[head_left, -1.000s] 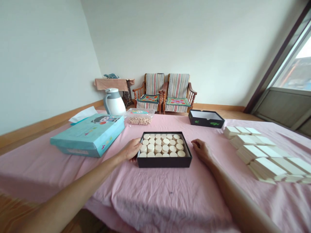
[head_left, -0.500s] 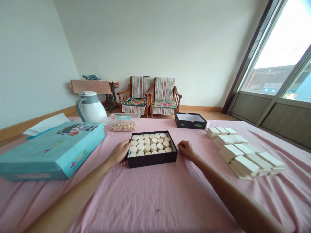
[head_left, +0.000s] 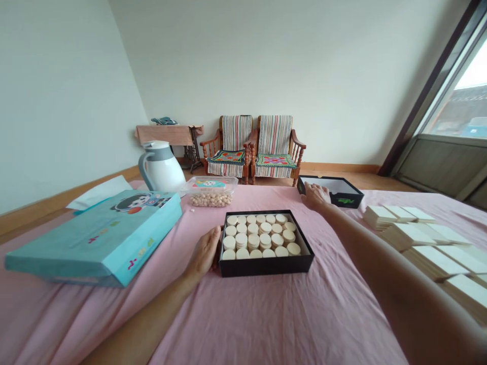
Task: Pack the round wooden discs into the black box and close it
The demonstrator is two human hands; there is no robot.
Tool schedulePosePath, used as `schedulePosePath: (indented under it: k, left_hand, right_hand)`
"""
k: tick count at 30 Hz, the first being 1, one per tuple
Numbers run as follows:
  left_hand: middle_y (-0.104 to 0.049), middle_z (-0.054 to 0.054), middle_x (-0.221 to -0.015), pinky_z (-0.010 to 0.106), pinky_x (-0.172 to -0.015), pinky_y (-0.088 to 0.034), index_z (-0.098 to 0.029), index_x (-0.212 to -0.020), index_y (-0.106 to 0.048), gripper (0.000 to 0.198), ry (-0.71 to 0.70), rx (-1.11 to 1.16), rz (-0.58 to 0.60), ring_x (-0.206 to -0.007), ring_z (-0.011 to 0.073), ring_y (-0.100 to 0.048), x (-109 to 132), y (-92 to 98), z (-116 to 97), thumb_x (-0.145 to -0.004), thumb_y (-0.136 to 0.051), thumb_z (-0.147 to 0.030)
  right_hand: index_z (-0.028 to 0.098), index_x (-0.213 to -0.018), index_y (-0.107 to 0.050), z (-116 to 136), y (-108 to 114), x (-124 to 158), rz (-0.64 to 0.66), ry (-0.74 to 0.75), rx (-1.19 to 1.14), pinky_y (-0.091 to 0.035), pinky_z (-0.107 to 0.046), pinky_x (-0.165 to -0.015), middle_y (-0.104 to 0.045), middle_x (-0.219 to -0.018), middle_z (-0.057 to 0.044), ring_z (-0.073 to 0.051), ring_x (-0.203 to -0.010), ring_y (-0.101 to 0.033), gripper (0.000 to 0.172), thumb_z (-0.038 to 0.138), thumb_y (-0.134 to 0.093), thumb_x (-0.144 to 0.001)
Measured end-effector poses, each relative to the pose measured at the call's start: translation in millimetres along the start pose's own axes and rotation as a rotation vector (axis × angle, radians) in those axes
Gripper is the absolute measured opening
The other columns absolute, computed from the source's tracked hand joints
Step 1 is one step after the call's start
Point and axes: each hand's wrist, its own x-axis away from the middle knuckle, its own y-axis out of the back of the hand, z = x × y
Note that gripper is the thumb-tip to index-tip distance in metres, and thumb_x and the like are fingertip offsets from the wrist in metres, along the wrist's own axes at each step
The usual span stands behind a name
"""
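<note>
A shallow black box (head_left: 266,265), packed with short stacks of round wooden discs (head_left: 253,239), sits on the pink cloth in front of me. My left hand (head_left: 206,252) rests along the box's left side, fingers stretched and partly hidden by its wall. Farther back, a black box lid (head_left: 345,198) lies with its white inside facing up and green print on its front. My right hand (head_left: 317,196) is at the lid's near left edge, with fingers bent over the rim; the thumb's grip is not clearly seen.
Stacks of rectangular wooden pieces (head_left: 433,248) stand under and beyond my right forearm. To the left are a turquoise gift box (head_left: 95,233), a white jug (head_left: 165,170) and a clear tub of small nuts or beads (head_left: 211,198). Two wooden chairs (head_left: 276,147) stand behind the table.
My right hand has left the right side of the disc box and reached forward to the lid. My left hand stays beside the disc box, its fingers straighter. The view has shifted right.
</note>
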Motion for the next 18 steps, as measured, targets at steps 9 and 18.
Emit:
schedulePosePath:
  k: [9,18]
  left_hand:
    - [-0.066,0.004,-0.078,0.029,-0.07,-0.05,-0.015,-0.095,-0.064,0.05,-0.086,0.036,-0.063,-0.073,0.0188,-0.06,-1,-3.2,-5,-0.086,-0.037,-0.056]
    - [-0.054,-0.003,-0.054,0.023,-0.036,-0.038,-0.016,-0.111,-0.055,0.047,-0.104,0.045,-0.269,-0.038,0.0133,-0.049,0,3.8,-1,-0.086,-0.041,-0.052]
  right_hand:
    - [0.009,-0.107,-0.06,18,-2,5,0.106,-0.192,0.027,-0.042,-0.041,-0.078,-0.065,-0.101,-0.023,-0.032,-0.095,-0.062,0.038,0.033,-0.051,-0.08]
    - [0.015,-0.101,-0.063,28,98,38,-0.07,-0.111,-0.062,-0.044,-0.033,-0.067,-0.066,-0.098,-0.016,-0.028,-0.089,-0.062,0.03,0.032,-0.046,-0.083]
